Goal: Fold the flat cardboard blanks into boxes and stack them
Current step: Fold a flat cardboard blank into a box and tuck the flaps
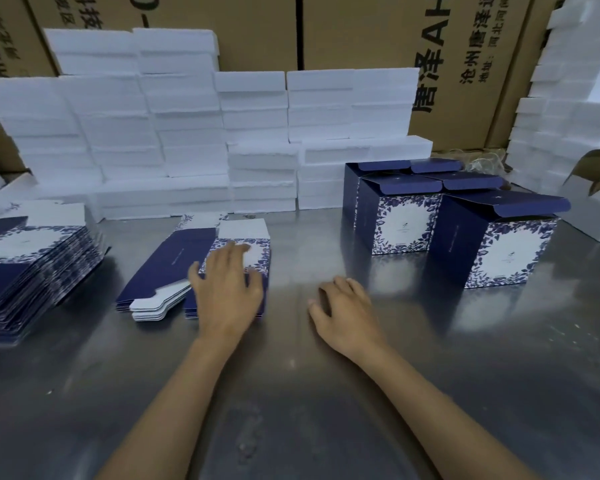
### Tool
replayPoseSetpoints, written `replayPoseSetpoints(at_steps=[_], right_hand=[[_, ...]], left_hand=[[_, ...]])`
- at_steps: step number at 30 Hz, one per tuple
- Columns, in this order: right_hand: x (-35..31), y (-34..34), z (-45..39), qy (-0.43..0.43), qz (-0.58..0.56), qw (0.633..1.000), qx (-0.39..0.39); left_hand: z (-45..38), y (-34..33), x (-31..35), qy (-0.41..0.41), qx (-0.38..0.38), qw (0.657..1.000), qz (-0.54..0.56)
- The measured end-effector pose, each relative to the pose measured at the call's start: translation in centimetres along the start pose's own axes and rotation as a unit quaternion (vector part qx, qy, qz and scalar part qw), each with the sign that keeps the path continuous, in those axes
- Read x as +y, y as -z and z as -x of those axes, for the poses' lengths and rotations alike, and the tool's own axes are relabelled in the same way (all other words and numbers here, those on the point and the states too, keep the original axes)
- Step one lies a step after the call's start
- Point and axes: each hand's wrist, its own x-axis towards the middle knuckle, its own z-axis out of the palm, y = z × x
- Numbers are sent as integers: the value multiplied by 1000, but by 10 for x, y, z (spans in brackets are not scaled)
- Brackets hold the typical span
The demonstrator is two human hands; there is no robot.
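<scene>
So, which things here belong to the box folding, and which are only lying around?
Job:
- small pile of flat blanks under the left hand
- bigger blank stack
- folded boxes
- right hand, resting on the metal table

Around:
- white foam blocks
- brown cartons

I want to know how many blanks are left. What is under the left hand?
The left hand rests on a small pile of flat blanks on the metal table. Several stacked edges show; the count cannot be seen.

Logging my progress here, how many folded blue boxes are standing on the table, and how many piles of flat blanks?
Folded blue boxes: 3 in view
Piles of flat blanks: 2
Total: 5
</scene>
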Motion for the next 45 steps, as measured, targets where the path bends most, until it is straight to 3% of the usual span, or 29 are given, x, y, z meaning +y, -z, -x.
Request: replayPoseSetpoints(at_steps=[3,7,16,22,27,29,31,34,40,43,45], right_hand=[[-14,-8,-13,-21,-35,999,-4],[-39,-23,-31,-18,-56,998,-32],[-75,-40,-49,5,-109,994,-23],[-72,-42,-51,11,-131,991,-40],[-72,-32,-55,-7,-217,975,-35],[-73,-24,-55,-19,-321,946,-44],[-75,-12,-53,-32,-474,878,-64],[-71,9,-51,-73,-561,822,-65],[-21,46,-41,-147,-612,770,-105],[8,52,-30,-165,-560,805,-108],[26,56,-25,-164,-567,803,-84]], left_hand=[[-15,15,-32,133,17,991,-1],[-24,27,-62,275,-54,959,-40],[-36,40,-89,323,-105,940,-33],[-36,45,-78,270,-7,962,-48],[-36,51,-69,163,101,981,4],[-35,53,-61,118,136,983,34],[-33,54,-49,70,162,983,59],[-27,54,-28,1,187,978,94],[-6,42,21,-111,144,977,110],[12,28,45,-164,87,980,75],[20,20,53,-190,41,980,51]])
